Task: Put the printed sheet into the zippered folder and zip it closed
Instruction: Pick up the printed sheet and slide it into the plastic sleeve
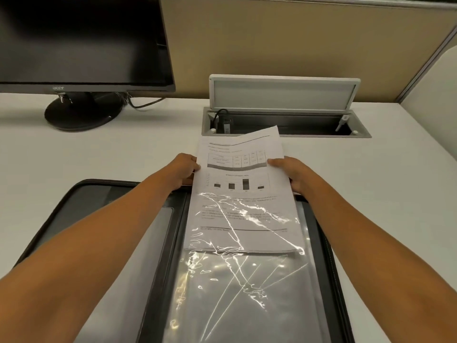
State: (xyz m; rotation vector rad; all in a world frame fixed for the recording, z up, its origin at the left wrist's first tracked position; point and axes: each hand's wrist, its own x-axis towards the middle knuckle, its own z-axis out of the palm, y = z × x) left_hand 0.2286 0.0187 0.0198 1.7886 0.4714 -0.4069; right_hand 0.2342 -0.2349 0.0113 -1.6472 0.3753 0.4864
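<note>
Far left, a glossy black Acer monitor [81, 40] stands dark on its round base [81, 115], with a thin cable curling out behind it across the smooth white worktop [123, 149].

Just below, the zippered folder [103, 194] lies wide open and flat. It is dark and round-cornered, with a matte grey left panel and a black spine down the middle.

The left hand [184, 170] reaches out over that spine, fingers curled round the left edge of the printed sheet [237, 169].

The sheet is crisp white paper carrying a small table, a bar chart with four dark bars and blocks of blurred text. Its near half sits inside the clear plastic sleeve [235, 305] on the folder's right half. The film is crinkled and throws bright streaks of glare. The far half pokes out past the folder's top edge, its top bowing slightly.

On the other side, the right hand [291, 174] pinches the sheet's right edge, thumb flat on top of the paper and the other fingers hidden beneath.

Behind the sheet's top, a rectangular grey cable hatch [284, 95] is sunk into the worktop. Its lid is tipped up, and a black plug and lead show inside at the left end.

A beige fabric partition [296, 33] backs it all.
</note>
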